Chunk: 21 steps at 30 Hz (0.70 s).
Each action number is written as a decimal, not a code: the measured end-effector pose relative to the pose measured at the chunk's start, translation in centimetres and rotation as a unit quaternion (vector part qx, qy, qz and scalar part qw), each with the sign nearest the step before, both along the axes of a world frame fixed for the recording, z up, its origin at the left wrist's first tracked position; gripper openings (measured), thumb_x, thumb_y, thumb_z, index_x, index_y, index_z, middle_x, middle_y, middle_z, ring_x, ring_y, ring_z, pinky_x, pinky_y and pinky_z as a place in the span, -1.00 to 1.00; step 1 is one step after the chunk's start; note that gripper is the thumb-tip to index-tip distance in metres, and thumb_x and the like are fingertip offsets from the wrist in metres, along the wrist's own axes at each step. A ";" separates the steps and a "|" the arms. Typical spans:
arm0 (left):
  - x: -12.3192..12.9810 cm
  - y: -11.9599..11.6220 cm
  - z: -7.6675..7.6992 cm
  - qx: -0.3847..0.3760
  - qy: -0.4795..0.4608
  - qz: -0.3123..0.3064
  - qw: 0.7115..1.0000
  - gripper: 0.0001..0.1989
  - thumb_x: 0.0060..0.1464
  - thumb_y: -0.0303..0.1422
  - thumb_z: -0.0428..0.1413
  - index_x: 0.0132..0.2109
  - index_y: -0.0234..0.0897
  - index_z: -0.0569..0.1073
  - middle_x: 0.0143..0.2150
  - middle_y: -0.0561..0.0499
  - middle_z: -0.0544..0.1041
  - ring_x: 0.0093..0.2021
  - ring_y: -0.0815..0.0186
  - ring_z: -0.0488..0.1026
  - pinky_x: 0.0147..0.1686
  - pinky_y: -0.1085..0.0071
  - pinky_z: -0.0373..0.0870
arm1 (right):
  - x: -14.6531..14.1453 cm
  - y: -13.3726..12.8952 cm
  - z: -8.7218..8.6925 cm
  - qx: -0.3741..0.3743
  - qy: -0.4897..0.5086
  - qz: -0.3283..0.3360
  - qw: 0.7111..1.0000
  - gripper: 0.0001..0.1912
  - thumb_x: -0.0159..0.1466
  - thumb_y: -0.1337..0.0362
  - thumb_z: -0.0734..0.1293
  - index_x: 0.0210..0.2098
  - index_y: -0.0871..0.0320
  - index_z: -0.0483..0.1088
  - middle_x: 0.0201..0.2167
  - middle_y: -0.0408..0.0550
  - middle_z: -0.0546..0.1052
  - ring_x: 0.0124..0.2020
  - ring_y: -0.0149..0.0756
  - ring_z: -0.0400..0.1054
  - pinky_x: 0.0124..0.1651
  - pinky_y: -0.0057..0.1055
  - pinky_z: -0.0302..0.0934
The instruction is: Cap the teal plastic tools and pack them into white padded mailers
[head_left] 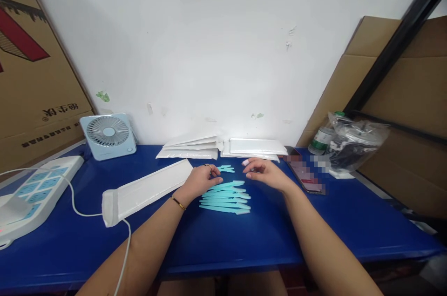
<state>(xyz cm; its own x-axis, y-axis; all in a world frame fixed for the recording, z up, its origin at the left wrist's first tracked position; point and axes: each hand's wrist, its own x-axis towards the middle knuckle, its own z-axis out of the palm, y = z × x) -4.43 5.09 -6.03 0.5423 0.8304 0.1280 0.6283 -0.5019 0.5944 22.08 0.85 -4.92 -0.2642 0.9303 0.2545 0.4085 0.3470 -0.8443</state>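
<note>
Several turquoise eyebrow razors [223, 204] lie side by side on the blue table, their blade ends pointing right. Just beyond them is my left hand [202, 180], its fingers curled and closed. A few more turquoise razor ends [226, 168] stick out to the right of those fingers; the rest of them is hidden behind the hand. To the right hovers my right hand [264, 173], thumb and fingers apart, holding nothing. A long white padded envelope [153, 189] lies slanted beside my left wrist.
White padded envelopes are stacked in two piles [190, 147] [258, 147] by the wall. A small blue fan [108, 135] and a power strip [42, 193] stand left, with a white cable across my left forearm. Right are a phone [303, 172], a bottle [320, 140] and a plastic-wrapped item [359, 140].
</note>
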 end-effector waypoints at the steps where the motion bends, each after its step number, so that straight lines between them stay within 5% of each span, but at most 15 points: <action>1: 0.0 0.1 0.0 0.053 0.022 0.023 0.998 -0.72 0.03 -0.16 0.09 -0.16 -0.21 0.47 -0.20 -0.01 0.50 -0.19 0.22 0.41 -0.20 0.34 0.30 | 0.7 0.1 0.1 0.020 -0.042 -0.030 0.998 -0.81 0.09 0.17 0.39 -0.33 0.12 0.54 -0.16 -0.02 0.48 -0.28 -0.29 0.37 -0.25 -0.38 0.27; 4: 0.1 0.6 -0.3 0.148 0.069 0.069 0.984 -0.75 0.09 -0.25 0.05 -0.10 -0.18 0.46 -0.06 -0.05 0.46 -0.02 0.14 0.33 -0.09 0.28 0.24 | 2.3 0.5 -0.3 0.034 -0.191 -0.093 0.977 -0.87 0.05 0.26 0.39 -0.38 0.11 0.53 -0.35 -0.07 0.48 -0.40 -0.31 0.32 -0.33 -0.40 0.19; 8: 0.2 1.4 -1.2 0.144 0.107 0.084 0.980 -0.83 0.10 -0.29 0.05 -0.18 -0.20 0.46 -0.13 -0.05 0.48 -0.03 0.14 0.32 -0.12 0.29 0.23 | 2.4 1.0 -1.4 0.019 -0.303 -0.080 0.949 -0.94 0.02 0.35 0.37 -0.46 0.14 0.49 -0.39 -0.08 0.47 -0.36 -0.28 0.34 -0.30 -0.42 0.16; 18: 0.1 1.5 -0.7 0.093 0.049 0.076 0.991 -0.90 0.06 -0.30 0.07 -0.30 -0.19 0.45 -0.32 0.04 0.52 -0.19 0.23 0.39 -0.25 0.37 0.24 | 1.5 0.7 -1.9 -0.035 -0.275 -0.074 0.958 -0.90 0.06 0.41 0.30 -0.42 0.16 0.43 -0.44 -0.09 0.50 -0.41 -0.32 0.35 -0.36 -0.46 0.15; 21: 0.1 1.6 -0.8 0.054 -0.009 0.061 0.997 -0.86 0.06 -0.26 0.05 -0.30 -0.21 0.45 -0.33 0.04 0.52 -0.26 0.28 0.40 -0.32 0.42 0.25 | 1.3 0.9 -1.5 -0.028 -0.158 -0.090 0.983 -0.98 0.08 0.36 0.31 -0.47 0.17 0.40 -0.53 -0.11 0.47 -0.48 -0.34 0.35 -0.39 -0.45 0.18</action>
<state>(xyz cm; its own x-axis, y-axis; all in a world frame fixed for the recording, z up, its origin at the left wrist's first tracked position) -4.33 6.71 -6.85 0.4359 0.8703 0.2294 0.6783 -0.4852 0.5518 23.41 1.75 -6.46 -0.1521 0.9795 0.1321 0.7041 0.2012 -0.6810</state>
